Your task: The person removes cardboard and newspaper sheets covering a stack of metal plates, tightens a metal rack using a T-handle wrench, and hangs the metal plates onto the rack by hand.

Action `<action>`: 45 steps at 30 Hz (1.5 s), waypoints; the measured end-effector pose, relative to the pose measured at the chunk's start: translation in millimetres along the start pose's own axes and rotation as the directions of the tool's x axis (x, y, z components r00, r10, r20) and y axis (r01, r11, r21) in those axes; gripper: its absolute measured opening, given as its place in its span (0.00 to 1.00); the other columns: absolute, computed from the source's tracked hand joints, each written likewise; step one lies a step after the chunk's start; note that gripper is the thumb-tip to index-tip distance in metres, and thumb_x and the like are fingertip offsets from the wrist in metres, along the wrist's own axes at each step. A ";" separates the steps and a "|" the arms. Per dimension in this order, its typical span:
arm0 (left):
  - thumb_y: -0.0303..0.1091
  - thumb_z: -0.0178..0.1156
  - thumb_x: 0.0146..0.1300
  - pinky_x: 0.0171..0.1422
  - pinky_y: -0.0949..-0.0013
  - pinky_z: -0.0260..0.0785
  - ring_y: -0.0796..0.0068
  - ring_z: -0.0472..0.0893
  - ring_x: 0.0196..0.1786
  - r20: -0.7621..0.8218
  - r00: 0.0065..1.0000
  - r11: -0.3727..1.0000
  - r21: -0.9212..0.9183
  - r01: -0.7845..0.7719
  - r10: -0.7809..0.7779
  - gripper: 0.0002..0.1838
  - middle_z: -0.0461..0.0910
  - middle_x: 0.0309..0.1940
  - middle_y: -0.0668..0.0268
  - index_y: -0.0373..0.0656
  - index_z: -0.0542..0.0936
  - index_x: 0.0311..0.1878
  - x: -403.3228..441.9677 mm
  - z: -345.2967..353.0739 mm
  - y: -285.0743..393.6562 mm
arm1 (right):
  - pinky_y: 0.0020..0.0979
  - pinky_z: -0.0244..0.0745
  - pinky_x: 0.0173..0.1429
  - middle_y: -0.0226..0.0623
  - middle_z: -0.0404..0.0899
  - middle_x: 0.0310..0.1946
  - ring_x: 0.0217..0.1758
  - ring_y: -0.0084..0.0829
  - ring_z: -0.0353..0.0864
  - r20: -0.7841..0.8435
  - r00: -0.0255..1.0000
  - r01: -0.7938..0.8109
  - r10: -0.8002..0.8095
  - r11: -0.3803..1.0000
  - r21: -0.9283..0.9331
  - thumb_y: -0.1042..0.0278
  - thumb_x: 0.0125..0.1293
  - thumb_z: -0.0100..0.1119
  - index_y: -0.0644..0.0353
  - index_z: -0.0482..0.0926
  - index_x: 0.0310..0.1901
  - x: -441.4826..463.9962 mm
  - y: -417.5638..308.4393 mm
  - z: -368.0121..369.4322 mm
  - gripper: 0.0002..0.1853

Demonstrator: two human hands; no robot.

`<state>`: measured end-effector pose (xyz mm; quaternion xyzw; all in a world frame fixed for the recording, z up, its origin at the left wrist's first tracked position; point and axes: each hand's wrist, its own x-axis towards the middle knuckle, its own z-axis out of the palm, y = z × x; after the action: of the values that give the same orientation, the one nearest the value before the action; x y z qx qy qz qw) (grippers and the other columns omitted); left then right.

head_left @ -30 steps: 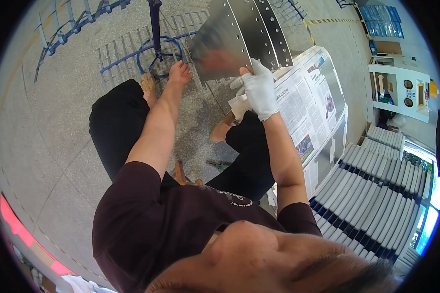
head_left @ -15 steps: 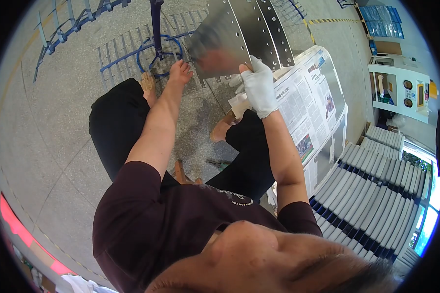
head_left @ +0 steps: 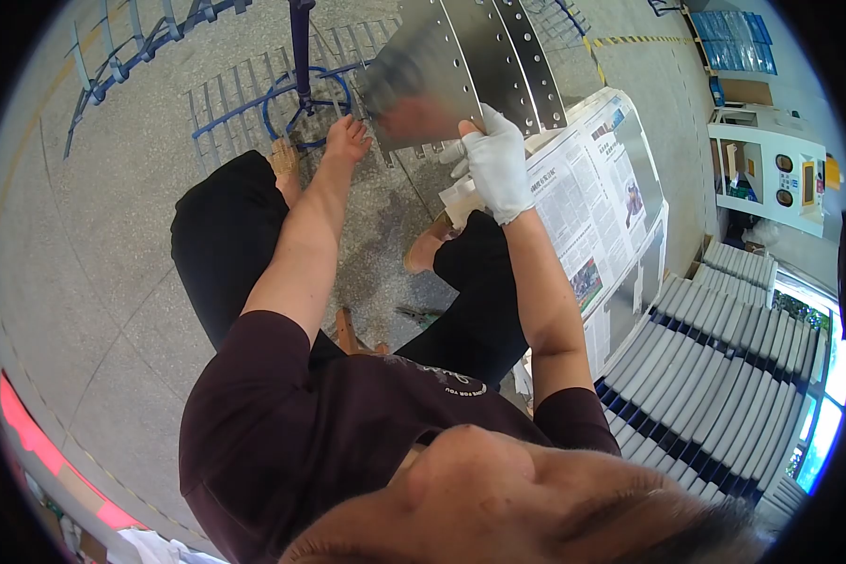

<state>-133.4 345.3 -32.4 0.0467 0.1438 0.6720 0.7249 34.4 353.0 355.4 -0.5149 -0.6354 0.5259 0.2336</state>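
A shiny metal sheet with holes along its edge is held up at the top centre. My right hand, in a white glove with a bare thumb tip, pinches its lower right corner. Beyond it stand other perforated metal pieces. My left hand is bare, with its fingers apart, just left of the sheet's lower left edge. It holds nothing that I can see; whether a fingertip touches the sheet is unclear.
Newspaper covers a stack at the right. A blue stand with a ring base and a slatted rack are ahead. Rows of grey panels lie at the lower right. Tools lie on the floor between my legs.
The metal sheet has tilted slightly, its lower left edge rising. My right hand has shifted a little upward with it. My left hand has hardly moved.
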 end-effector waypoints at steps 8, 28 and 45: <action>0.46 0.38 0.73 0.76 0.50 0.45 0.54 0.55 0.75 -0.684 0.714 0.989 -0.105 0.106 -0.149 0.30 0.55 0.74 0.62 0.42 0.57 0.73 -3.9 85.3 22.3 | 0.22 0.69 0.22 0.36 0.81 0.26 0.20 0.21 0.77 0.000 1.000 0.001 -0.001 1.000 0.014 0.75 0.68 0.49 0.66 0.76 0.50 0.9 -0.8 0.4 0.12; 0.48 0.34 0.72 0.79 0.54 0.38 0.59 0.47 0.78 -0.609 0.767 0.977 -0.179 0.118 -0.204 0.31 0.48 0.76 0.64 0.43 0.52 0.75 -5.7 91.0 22.6 | 0.24 0.71 0.23 0.32 0.77 0.24 0.23 0.20 0.78 0.033 0.999 -0.031 0.032 0.999 -0.031 0.73 0.68 0.49 0.67 0.75 0.51 3.2 -5.1 -0.8 0.12; 0.47 0.30 0.73 0.79 0.57 0.34 0.63 0.43 0.78 -0.497 0.831 0.810 -0.578 -0.100 -0.252 0.30 0.46 0.77 0.63 0.43 0.52 0.74 -9.0 94.1 23.3 | 0.24 0.72 0.24 0.35 0.80 0.33 0.25 0.25 0.81 0.050 0.999 -0.012 0.013 1.000 -0.020 0.75 0.68 0.49 0.70 0.75 0.49 8.6 -5.3 0.0 0.12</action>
<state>-130.8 350.4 64.7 -0.3786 0.1360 0.6363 0.6582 29.2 361.1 358.0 -0.5076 -0.6431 0.5338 0.2092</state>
